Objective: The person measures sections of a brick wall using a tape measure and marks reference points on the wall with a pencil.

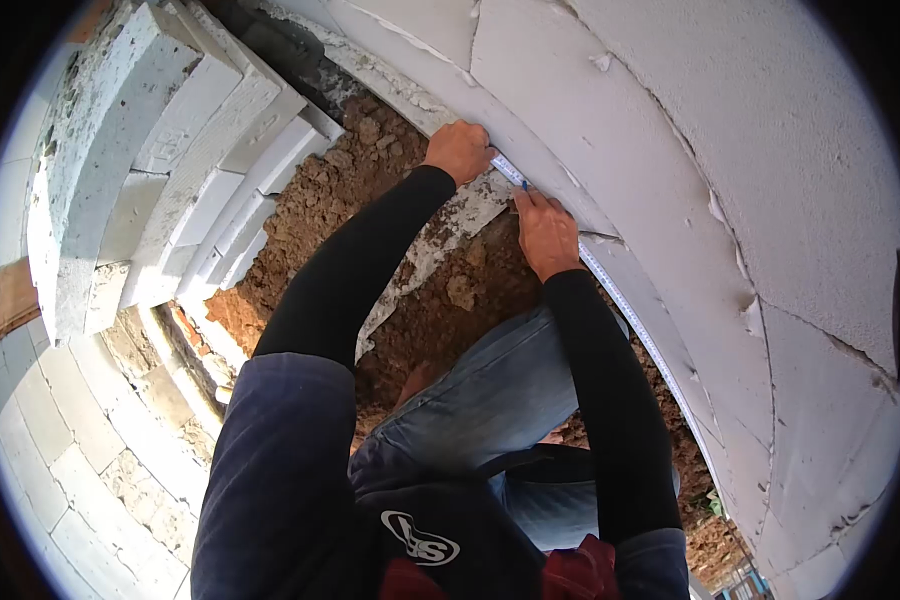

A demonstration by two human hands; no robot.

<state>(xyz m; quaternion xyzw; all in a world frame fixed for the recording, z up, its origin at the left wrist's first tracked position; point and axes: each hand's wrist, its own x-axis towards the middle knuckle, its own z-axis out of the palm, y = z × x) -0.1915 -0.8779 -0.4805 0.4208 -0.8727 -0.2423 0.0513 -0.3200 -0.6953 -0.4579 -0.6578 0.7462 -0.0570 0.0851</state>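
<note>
From the middle of the view, the left hand (460, 152) is at 12 o'clock, its fingers curled narrow on the end of a tape measure (627, 302), close against a pale block wall (610, 130). The right hand (547, 235) is at 2 o'clock, just beside the tape, with its fingers drawn together on a small blue item (525, 185), too small to identify. The tape's white, marked blade shows between the two hands, passes the right hand and runs along the foot of the wall down to 4 o'clock. Brown soil (335, 180) spreads toward 11 o'clock, and a pale, rough strip (485, 203) crosses the ground just below the hands. Stacked pale blocks (185, 150) are at 10 o'clock, another block wall (60, 470) at 8 o'clock, and the person's bent, jeans-clad leg (480, 390) at 5 o'clock.
</note>
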